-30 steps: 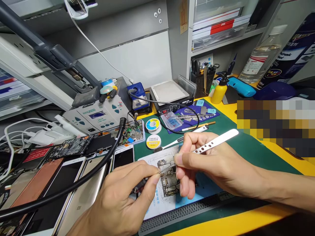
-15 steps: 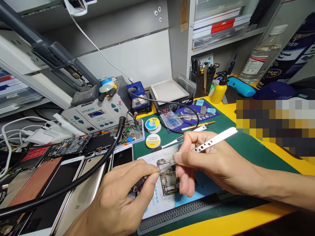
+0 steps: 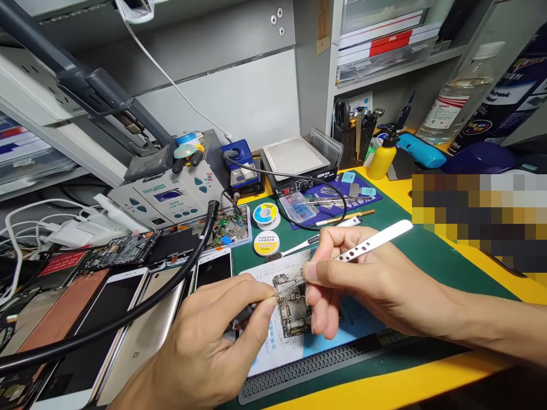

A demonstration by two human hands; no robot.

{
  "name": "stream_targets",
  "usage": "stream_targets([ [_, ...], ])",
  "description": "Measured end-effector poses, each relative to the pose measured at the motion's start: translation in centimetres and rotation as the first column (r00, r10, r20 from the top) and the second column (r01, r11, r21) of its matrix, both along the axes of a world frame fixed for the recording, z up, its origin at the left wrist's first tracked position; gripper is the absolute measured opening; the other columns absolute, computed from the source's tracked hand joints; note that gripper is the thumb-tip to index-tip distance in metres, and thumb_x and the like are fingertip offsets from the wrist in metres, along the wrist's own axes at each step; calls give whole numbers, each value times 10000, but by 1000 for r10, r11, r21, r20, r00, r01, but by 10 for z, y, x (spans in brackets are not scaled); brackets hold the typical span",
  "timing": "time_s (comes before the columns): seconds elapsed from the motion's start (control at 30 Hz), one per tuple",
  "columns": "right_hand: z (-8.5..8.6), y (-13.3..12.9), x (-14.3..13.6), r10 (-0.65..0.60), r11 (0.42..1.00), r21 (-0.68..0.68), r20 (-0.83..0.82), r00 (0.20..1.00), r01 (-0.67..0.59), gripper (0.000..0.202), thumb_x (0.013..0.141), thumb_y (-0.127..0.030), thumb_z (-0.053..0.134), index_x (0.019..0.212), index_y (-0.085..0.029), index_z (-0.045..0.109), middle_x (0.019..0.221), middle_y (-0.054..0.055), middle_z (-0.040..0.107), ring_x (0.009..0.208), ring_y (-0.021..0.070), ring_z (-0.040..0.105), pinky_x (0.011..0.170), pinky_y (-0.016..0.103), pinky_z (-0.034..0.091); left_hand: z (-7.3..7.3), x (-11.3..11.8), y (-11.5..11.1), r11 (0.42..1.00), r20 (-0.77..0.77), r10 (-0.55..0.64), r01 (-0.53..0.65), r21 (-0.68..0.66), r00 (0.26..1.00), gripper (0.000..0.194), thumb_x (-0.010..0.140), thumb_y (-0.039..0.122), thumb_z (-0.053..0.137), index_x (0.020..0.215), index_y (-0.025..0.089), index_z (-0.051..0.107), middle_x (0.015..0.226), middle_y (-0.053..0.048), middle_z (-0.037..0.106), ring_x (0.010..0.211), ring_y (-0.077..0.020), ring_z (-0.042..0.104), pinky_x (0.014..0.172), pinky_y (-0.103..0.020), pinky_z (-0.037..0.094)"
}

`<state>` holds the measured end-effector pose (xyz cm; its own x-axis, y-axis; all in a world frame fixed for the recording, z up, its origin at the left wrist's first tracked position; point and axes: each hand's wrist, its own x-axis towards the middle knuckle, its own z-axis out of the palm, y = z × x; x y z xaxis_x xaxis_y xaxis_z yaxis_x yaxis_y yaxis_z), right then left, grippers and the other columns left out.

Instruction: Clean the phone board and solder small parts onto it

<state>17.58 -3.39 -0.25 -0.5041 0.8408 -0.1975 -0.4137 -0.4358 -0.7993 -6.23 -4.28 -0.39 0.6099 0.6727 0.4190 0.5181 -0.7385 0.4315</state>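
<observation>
A phone circuit board [image 3: 294, 313] lies on a white and blue sheet [image 3: 267, 364] over a green mat. My right hand [image 3: 359, 279] pinches white tweezers [image 3: 376, 240] with round holes; their tips reach down over the board's upper part. My left hand [image 3: 222, 330] is closed at the board's left edge, thumb and forefinger pressed together at its upper left. A dark tool partly shows beneath those fingers, mostly hidden. Just what the left fingertips pinch is too small to tell.
A black hose [image 3: 171, 285] crosses the left side above several phones [image 3: 123, 341]. Behind the board are a brush [image 3: 299, 246], solder spool [image 3: 265, 215] and heating plate [image 3: 299, 159]. A yellow bottle [image 3: 382, 158] stands at the back right.
The view has shifted very slightly. Both hands and the tweezers keep nearly the same place over the board.
</observation>
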Motion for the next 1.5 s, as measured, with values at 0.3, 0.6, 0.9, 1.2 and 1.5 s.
stream_targets([
  [0.3, 1, 3, 0, 4, 1000, 0, 29, 1000, -4, 313, 763, -143, 886, 738, -170, 576, 651, 17, 776, 534, 160, 760, 523, 215, 626, 0, 1, 1, 1000, 9, 9, -10, 3, 1000, 141, 1000, 108, 587, 958, 194, 690, 777, 8, 714, 662, -103, 675, 642, -197, 516],
  [0.6, 0, 1, 2, -7, 1000, 20, 69, 998, 5, 324, 766, -169, 896, 722, -171, 575, 624, 20, 762, 497, 157, 735, 496, 220, 612, 2, 3, 0, 1000, 22, 21, -21, 16, 1000, 133, 994, 107, 597, 965, 188, 698, 806, 11, 752, 662, -89, 693, 654, -178, 521],
  [0.9, 2, 11, 13, 83, 992, 75, 189, 978, -99, 288, 809, -343, 933, 835, -130, 742, 691, 74, 786, 568, 166, 756, 572, 239, 642, 2, 1, 0, 1000, 13, 20, -20, -4, 1000, 139, 996, 123, 590, 951, 198, 698, 802, 22, 743, 636, -88, 673, 628, -192, 504],
  [1.2, 2, 13, 17, 28, 975, 204, 284, 958, -89, 221, 797, -285, 918, 880, -140, 773, 616, 11, 733, 498, 146, 706, 495, 218, 609, 3, 0, -1, 1000, 4, 24, -24, 0, 1000, 127, 1001, 134, 598, 949, 190, 700, 790, 35, 737, 640, -78, 669, 631, -186, 489],
  [1.5, 4, 14, 19, -19, 951, 294, 368, 929, -97, 196, 809, -277, 928, 876, -154, 790, 573, 9, 708, 474, 139, 665, 468, 229, 589, 1, 2, 0, 994, -36, 85, -82, 77, 996, 113, 1000, 201, 632, 930, 191, 721, 807, 26, 769, 639, -92, 681, 628, -190, 503],
])
